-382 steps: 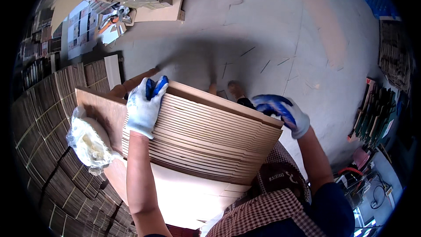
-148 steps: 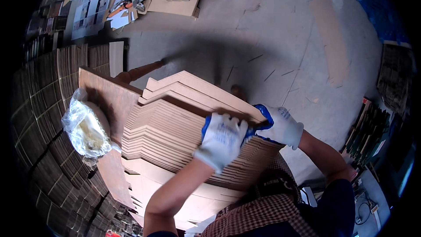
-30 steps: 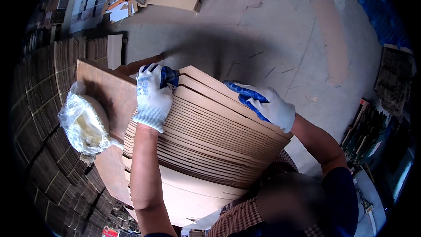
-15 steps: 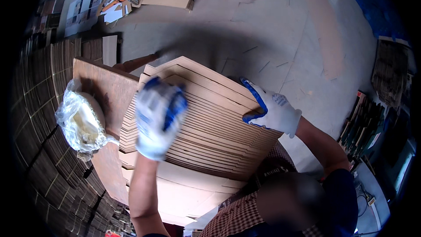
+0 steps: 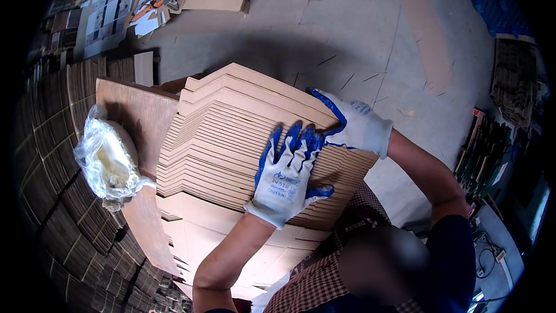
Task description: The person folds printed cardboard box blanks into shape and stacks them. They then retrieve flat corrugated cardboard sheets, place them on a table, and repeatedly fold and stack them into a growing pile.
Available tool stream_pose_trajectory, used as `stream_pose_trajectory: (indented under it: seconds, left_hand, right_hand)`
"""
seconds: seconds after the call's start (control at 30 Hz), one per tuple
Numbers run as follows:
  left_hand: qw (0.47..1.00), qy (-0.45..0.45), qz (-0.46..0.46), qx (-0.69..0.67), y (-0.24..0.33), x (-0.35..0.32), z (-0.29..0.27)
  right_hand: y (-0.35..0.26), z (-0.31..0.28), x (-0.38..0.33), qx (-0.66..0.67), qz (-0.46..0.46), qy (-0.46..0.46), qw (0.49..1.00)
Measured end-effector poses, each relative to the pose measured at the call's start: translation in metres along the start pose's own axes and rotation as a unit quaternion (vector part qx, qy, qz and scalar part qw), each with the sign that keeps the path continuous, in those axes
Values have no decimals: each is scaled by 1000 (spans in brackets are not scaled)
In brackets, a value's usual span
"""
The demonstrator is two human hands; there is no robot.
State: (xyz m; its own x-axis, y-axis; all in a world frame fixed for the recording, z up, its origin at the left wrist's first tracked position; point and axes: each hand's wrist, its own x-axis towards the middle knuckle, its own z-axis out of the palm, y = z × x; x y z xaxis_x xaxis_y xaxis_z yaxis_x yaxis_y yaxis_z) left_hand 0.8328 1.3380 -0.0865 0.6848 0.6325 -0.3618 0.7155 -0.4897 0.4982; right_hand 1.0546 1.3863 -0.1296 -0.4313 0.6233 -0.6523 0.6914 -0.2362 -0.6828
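Observation:
A thick stack of flat brown cardboard sheets rests tilted on more cardboard in front of me. My left hand, in a white glove with blue palm and fingers, lies flat with fingers spread on the stack's stepped face, near its right side. My right hand, gloved the same way, grips the stack's upper right edge, thumb over the top sheet. Both forearms come in from below.
A clear plastic bag of pale material lies on a brown board left of the stack. Piles of cardboard fill the left side. The grey concrete floor beyond holds scraps and papers. Racks stand at right.
My left hand has slid from the stack's left side to its right part, close beside my right hand. The right hand has stayed on the upper right edge.

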Motion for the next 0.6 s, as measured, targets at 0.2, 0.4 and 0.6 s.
stream_pose_trajectory:
  seconds: [0.2,0.4,0.6]
  left_hand:
    - [1000,-11,0,2,-2,-7,-1]
    - [1000,4,16,-17,-4,-14,-4]
    - [999,30,17,-38,-4,-17,-2]
  right_hand:
    - [-10,1,-2,-49,-13,42,998]
    - [-15,2,-2,-63,8,39,997]
    - [-8,3,-2,-43,-31,57,997]
